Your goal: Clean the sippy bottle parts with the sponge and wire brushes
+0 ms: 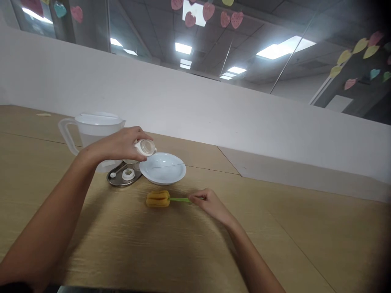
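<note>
My left hand (130,143) is closed around a small white bottle (146,147), tilted so that its round mouth faces right, just above the left rim of a white bowl (161,181). In my right hand (207,203) is the thin green handle of a bottle brush (158,199), pinched between the fingers. The brush's yellow sponge head points left, a little in front of the bowl. Below my left hand, an oval metal tray (120,183) carries a white ring-shaped cap (128,174) and a small white piece (113,175).
Behind my left forearm stands a clear plastic pitcher (99,119) with a lid and a handle on its left. A pale flat scrap (43,114) lies far left on the wooden table (275,240). A white wall (183,106) with glass above borders the table's back.
</note>
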{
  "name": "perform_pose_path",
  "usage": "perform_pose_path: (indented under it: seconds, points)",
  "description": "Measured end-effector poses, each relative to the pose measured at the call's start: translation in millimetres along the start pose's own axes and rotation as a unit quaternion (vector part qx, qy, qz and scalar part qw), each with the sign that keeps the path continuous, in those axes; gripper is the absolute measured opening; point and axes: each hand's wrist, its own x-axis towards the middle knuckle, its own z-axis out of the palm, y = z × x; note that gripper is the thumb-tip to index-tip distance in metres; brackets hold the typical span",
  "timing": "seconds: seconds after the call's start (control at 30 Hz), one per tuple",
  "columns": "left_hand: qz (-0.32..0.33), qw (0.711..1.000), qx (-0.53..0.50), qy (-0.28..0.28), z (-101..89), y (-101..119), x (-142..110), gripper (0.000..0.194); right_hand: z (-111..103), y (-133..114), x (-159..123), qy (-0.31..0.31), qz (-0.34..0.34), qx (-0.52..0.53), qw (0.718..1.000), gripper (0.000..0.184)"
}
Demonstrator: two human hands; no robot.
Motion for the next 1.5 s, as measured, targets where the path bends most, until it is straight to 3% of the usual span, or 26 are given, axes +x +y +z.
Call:
perform_pose_path:
  seconds: [0.13, 0.23, 0.37, 0.43, 0.53, 0.63, 0.7, 0.8, 0.87, 1.0, 1.1, 1.17, 1.27, 1.4, 1.5]
  points:
    - [-0.001, 1.000, -0.001, 0.000, -0.2, -0.6, 0.1, 0.065, -1.3, 2.8, 1.0, 0.006, 0.022, 0.023, 0.999, 0.032]
    - [0.003, 1.000, -0.001, 0.003, -0.6, -2.3, 0.4, 0.064, -3.4, 6.0, 1.5, 0.045, 0.029, 0.086, 0.995, 0.029]
    - [-0.002, 1.000, 0.002, 0.004, -1.0, -3.8, 0.6, 0.063, -6.6, 5.7, 0.9, 0.047, 0.018, 0.167, 0.985, 0.032]
    - [-0.001, 1.000, 0.003, 0.003, -1.2, -3.7, 0.2, 0.062, -2.7, 1.2, -1.5, 0.039, -0.006, 0.113, 0.993, 0.031]
    - [0.000, 1.000, -0.002, 0.006, -2.4, -2.3, -1.2, 0.062, 19.4, -7.8, -11.4, 0.020, -0.102, -0.064, 0.993, 0.024]
    - [-0.003, 1.000, -0.007, 0.004, -4.0, -0.7, -2.8, 0.061, 55.2, -6.4, -30.2, -0.012, -0.199, -0.240, 0.950, 0.026]
    - [-0.003, 1.000, -0.004, 0.003, -4.6, -0.7, -3.3, 0.061, 75.1, 4.7, -44.5, 0.007, -0.260, -0.333, 0.906, 0.029]
    - [-0.001, 1.000, 0.001, 0.007, -4.4, -2.2, -3.0, 0.062, 81.9, 30.5, -62.1, 0.061, -0.292, -0.418, 0.858, 0.040]
    - [-0.002, 1.000, 0.000, 0.009, -3.9, -3.2, -2.9, 0.062, 69.8, 47.1, -70.6, 0.094, -0.271, -0.438, 0.852, 0.039]
    - [-0.001, 1.000, -0.002, 0.007, -4.0, -3.7, -3.7, 0.061, 26.6, 69.7, -81.1, 0.128, -0.193, -0.443, 0.866, 0.035]
    - [0.000, 1.000, -0.002, 0.013, -4.5, -4.0, -4.3, 0.059, -7.1, 77.9, -73.7, 0.135, -0.112, -0.474, 0.863, 0.041]
    - [0.000, 1.000, -0.002, 0.015, -4.4, -4.5, -4.0, 0.058, -28.5, 78.6, -55.7, 0.124, -0.054, -0.498, 0.857, 0.043]
    - [0.004, 1.000, -0.004, 0.011, -3.2, -4.9, -2.8, 0.059, -56.7, 73.8, -12.1, 0.122, 0.051, -0.549, 0.825, 0.040]
    - [0.004, 1.000, -0.008, 0.006, -1.3, -5.5, -1.7, 0.061, -78.1, 63.1, 44.1, 0.147, 0.091, -0.561, 0.810, 0.032]
    - [-0.002, 1.000, -0.009, 0.003, -1.4, -6.2, -1.8, 0.063, -82.5, 52.1, 51.4, 0.180, 0.107, -0.554, 0.806, 0.031]
